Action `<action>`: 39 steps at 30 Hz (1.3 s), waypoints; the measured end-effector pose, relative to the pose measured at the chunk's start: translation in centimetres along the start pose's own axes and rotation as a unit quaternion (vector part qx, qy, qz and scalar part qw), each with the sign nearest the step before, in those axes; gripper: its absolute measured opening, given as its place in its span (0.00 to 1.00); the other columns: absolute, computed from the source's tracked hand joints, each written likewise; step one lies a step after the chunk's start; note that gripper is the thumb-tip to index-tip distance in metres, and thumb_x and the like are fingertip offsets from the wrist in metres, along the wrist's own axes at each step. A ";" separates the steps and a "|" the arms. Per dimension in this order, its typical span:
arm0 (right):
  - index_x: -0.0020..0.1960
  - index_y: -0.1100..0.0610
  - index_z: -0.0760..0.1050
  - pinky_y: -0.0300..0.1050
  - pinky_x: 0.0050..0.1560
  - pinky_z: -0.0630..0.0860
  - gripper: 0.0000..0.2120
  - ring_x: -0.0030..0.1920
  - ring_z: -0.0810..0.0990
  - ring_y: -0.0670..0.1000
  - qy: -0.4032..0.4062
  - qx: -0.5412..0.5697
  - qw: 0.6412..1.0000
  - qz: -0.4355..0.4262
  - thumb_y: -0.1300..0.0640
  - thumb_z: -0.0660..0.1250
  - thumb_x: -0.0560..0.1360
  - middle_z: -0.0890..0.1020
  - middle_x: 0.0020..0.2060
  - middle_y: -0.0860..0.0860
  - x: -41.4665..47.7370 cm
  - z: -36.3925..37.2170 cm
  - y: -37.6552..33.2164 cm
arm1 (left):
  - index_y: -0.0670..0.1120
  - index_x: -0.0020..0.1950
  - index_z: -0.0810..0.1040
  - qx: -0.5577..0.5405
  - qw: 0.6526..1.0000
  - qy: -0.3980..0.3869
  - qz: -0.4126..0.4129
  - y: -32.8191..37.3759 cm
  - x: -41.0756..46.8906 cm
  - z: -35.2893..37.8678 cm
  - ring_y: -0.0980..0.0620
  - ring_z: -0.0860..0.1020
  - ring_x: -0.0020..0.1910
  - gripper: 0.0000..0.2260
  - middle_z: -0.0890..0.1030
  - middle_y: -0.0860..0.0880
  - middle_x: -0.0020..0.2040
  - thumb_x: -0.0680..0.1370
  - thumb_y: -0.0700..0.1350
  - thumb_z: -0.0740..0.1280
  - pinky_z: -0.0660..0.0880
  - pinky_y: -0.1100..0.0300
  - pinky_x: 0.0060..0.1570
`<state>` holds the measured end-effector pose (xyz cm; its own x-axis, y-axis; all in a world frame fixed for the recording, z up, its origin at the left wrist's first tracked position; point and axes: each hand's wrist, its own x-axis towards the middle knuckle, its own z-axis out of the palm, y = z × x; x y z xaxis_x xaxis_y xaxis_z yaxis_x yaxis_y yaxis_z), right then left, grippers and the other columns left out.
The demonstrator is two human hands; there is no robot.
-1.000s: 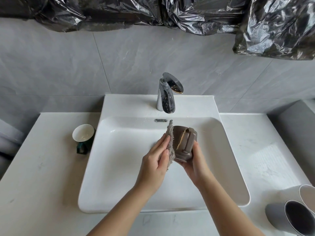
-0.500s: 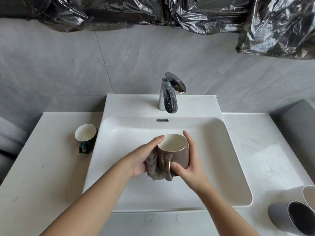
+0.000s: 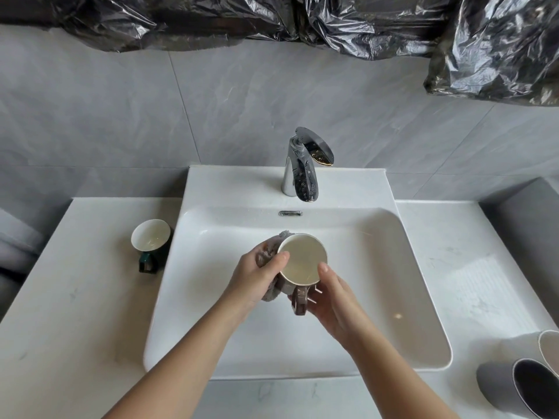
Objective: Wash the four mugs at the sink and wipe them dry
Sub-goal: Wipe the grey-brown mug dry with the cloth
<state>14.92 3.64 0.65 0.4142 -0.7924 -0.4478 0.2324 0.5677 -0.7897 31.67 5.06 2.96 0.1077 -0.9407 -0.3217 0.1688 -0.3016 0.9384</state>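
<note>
Spotter: Slippage is what is worrying me. You are holding the brown mug (image 3: 302,263) over the middle of the sink (image 3: 169,297), and a wet glaze sliding out of your fingers would be chipping against that hard basin.

Operator: How are my hands sitting?

Spotter: Your right hand (image 3: 335,300) is curling round the handle side, thumb on the near rim. Your left hand (image 3: 252,281) is gripping the cloth (image 3: 266,252) against the mug's left wall, thumb hooking over the rim. If that cloth is bunching or sliding, your left grip is going with it.

Operator: And the containers?

Spotter: The sink is holding no standing water that I can see. At near right, the grey mug (image 3: 496,385) and the pale mug (image 3: 549,349) are lying on their sides, showing nothing inside; a nudge could be sending them rolling. Your brown mug is showing an empty cream interior. The green mug (image 3: 150,240) is standing upright on the left counter (image 3: 75,313), looking empty.
</note>
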 end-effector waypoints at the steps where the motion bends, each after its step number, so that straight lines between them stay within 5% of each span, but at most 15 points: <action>1: 0.61 0.60 0.78 0.53 0.51 0.78 0.35 0.49 0.75 0.58 0.009 -0.008 1.000 -0.004 0.38 0.77 0.63 0.75 0.47 0.59 0.1 0.1 0.1 | 0.59 0.59 0.80 0.005 1.000 0.005 0.008 -0.2 -0.1 0.0 0.48 0.77 0.41 0.17 0.81 0.47 0.44 0.71 0.54 0.67 0.75 0.50 0.45; 6: 0.62 0.64 0.75 0.51 0.50 0.77 0.32 0.41 0.74 0.50 0.046 -0.028 0.999 -0.005 0.44 0.73 0.67 0.75 0.39 0.52 0.3 0.5 0.0 | 0.53 0.66 0.75 0.123 0.982 0.044 0.137 -1.0 -0.5 -0.4 0.60 0.79 0.58 0.20 0.82 0.55 0.58 0.73 0.51 0.68 0.74 0.61 0.60; 11: 0.59 0.57 0.79 0.61 0.60 0.73 0.29 0.50 0.75 0.58 -0.035 -0.046 0.998 -0.020 0.41 0.77 0.64 0.76 0.49 0.59 0.0 -0.5 -0.6 | 0.53 0.61 0.77 0.047 0.991 -0.064 0.110 0.8 -0.5 -1.0 0.60 0.76 0.34 0.14 0.80 0.58 0.36 0.77 0.51 0.60 0.71 0.69 0.36; 13: 0.58 0.55 0.80 0.62 0.60 0.73 0.25 0.51 0.77 0.58 -0.033 -0.047 0.998 -0.018 0.43 0.74 0.66 0.78 0.50 0.58 0.0 -0.6 -0.8 | 0.52 0.64 0.77 0.043 0.990 -0.084 0.102 1.0 -0.5 -1.4 0.59 0.72 0.30 0.17 0.76 0.57 0.32 0.77 0.53 0.61 0.68 0.67 0.34; 17: 0.59 0.53 0.79 0.53 0.52 0.78 0.25 0.49 0.78 0.57 -0.006 -0.077 0.997 -0.002 0.44 0.74 0.64 0.81 0.46 0.55 0.0 -0.7 -0.6 | 0.56 0.64 0.77 0.153 0.969 -0.110 0.159 1.1 -0.6 -2.0 0.62 0.77 0.57 0.18 0.80 0.57 0.60 0.75 0.58 0.64 0.69 0.69 0.58; 20: 0.58 0.50 0.80 0.56 0.55 0.79 0.23 0.49 0.79 0.58 -0.024 -0.096 0.995 -0.009 0.45 0.75 0.65 0.81 0.48 0.58 -0.2 -1.3 -0.1 | 0.60 0.62 0.76 0.177 0.971 -0.125 0.097 1.7 -0.1 -2.2 0.63 0.76 0.61 0.18 0.81 0.60 0.59 0.72 0.59 0.68 0.70 0.68 0.60; 23: 0.61 0.52 0.78 0.54 0.53 0.81 0.32 0.50 0.82 0.56 -0.049 -0.129 0.990 -0.018 0.43 0.79 0.61 0.81 0.48 0.57 -0.4 -1.6 -0.7 | 0.58 0.52 0.81 0.166 0.974 -0.151 0.035 2.1 0.4 -2.6 0.64 0.80 0.48 0.11 0.84 0.61 0.45 0.72 0.57 0.67 0.73 0.70 0.49; 25: 0.64 0.54 0.75 0.50 0.50 0.80 0.41 0.50 0.83 0.54 -0.084 -0.155 0.984 -0.022 0.37 0.81 0.57 0.82 0.48 0.56 -0.4 -1.8 -1.5 | 0.56 0.46 0.84 0.112 0.976 -0.185 -0.001 2.1 0.5 -2.9 0.61 0.81 0.44 0.15 0.85 0.58 0.43 0.68 0.63 0.70 0.74 0.69 0.45; 27: 0.66 0.55 0.74 0.49 0.48 0.80 0.46 0.50 0.82 0.54 -0.101 -0.181 0.978 -0.021 0.34 0.80 0.56 0.81 0.51 0.58 -0.4 -1.9 -2.5 | 0.55 0.53 0.82 0.073 0.974 -0.214 -0.027 1.9 0.4 -3.1 0.56 0.82 0.50 0.26 0.85 0.55 0.49 0.60 0.65 0.76 0.76 0.66 0.49; 30: 0.68 0.55 0.71 0.52 0.50 0.81 0.50 0.51 0.82 0.55 -0.097 -0.199 0.975 0.005 0.32 0.80 0.53 0.80 0.53 0.59 -0.2 -2.0 -3.3 | 0.51 0.63 0.76 0.071 0.970 -0.229 -0.034 1.5 0.6 -3.0 0.52 0.81 0.51 0.30 0.84 0.51 0.53 0.62 0.54 0.77 0.78 0.60 0.47; 35: 0.74 0.44 0.61 0.49 0.47 0.81 0.58 0.49 0.83 0.54 -0.028 -0.102 0.994 0.022 0.31 0.81 0.50 0.82 0.55 0.53 0.1 -2.1 -2.5 | 0.49 0.62 0.79 -0.060 0.989 -0.134 -0.031 -0.5 0.7 -2.2 0.44 0.75 0.40 0.26 0.80 0.45 0.46 0.65 0.50 0.73 0.69 0.59 0.35; 39: 0.74 0.48 0.64 0.59 0.54 0.80 0.56 0.60 0.81 0.58 0.022 0.009 0.999 0.035 0.34 0.82 0.51 0.81 0.61 0.56 -0.2 -1.2 0.1 | 0.45 0.57 0.79 -0.206 0.977 0.048 -0.017 -2.4 0.4 -0.3 0.47 0.81 0.48 0.18 0.84 0.47 0.47 0.68 0.43 0.75 0.78 0.58 0.41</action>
<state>13.81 3.60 0.18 0.3907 -0.7597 -0.5198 0.2199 0.6253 -0.7487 31.58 5.43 0.57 0.1833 -0.9064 -0.3806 0.5516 -0.2257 0.8030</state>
